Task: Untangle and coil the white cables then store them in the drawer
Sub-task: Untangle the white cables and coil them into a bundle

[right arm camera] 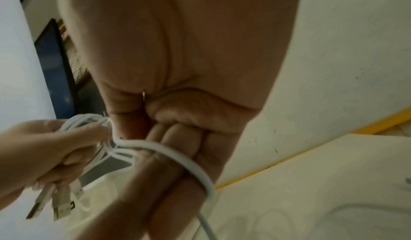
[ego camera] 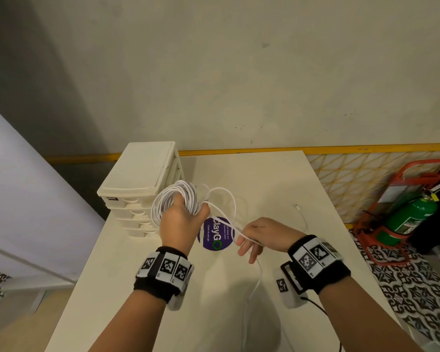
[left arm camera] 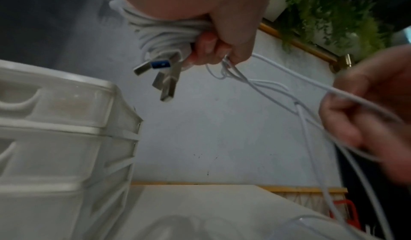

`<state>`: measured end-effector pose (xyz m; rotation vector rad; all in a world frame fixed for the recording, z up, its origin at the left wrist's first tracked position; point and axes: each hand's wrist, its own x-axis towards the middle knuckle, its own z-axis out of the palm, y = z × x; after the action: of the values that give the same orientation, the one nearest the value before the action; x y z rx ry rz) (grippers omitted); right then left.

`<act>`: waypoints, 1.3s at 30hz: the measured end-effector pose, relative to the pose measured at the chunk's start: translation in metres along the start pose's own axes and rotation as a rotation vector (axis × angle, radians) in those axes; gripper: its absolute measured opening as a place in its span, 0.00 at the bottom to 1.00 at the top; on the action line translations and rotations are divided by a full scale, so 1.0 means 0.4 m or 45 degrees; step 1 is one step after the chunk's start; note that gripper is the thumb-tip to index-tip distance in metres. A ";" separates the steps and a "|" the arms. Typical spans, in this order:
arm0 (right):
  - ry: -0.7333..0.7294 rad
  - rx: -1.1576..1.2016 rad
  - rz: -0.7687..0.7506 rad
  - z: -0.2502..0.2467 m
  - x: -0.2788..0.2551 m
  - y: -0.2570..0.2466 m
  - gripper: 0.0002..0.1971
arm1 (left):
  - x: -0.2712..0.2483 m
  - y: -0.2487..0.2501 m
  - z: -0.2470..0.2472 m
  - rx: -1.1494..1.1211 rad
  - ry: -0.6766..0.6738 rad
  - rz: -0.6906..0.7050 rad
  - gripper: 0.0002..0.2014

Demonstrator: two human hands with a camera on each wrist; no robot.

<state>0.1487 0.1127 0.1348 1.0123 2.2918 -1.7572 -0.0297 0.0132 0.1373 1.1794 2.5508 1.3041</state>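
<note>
I see the table [ego camera: 277,189] carrying a drawer unit [ego camera: 140,184] at its far-left corner. A purple sticker [ego camera: 215,235] lies just right of the unit's front. Left hand [ego camera: 182,219], raised in front of the unit, has fingers curled tight round the coil [ego camera: 174,196] of white cables; USB plugs [left arm camera: 160,74] hang beneath the fist. Right hand [ego camera: 261,235], right of the unit past the sticker, pinches a loose strand [ego camera: 226,219] running from the coil; the rest trails down onto the table.
</note>
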 end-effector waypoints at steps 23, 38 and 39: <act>0.689 0.141 -0.418 0.070 0.048 0.001 0.17 | -0.028 0.020 -0.013 -0.928 -0.355 -0.225 0.15; 0.945 0.265 -0.581 0.001 0.021 -0.003 0.12 | 0.020 -0.048 -0.042 0.154 -0.392 0.057 0.12; 0.977 0.237 -0.588 -0.002 0.023 0.000 0.12 | 0.023 -0.042 -0.046 0.203 -0.401 0.091 0.12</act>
<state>0.1417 0.1175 0.1308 1.4936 3.0598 -2.0237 -0.0532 0.0007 0.1398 1.3892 2.4353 0.8539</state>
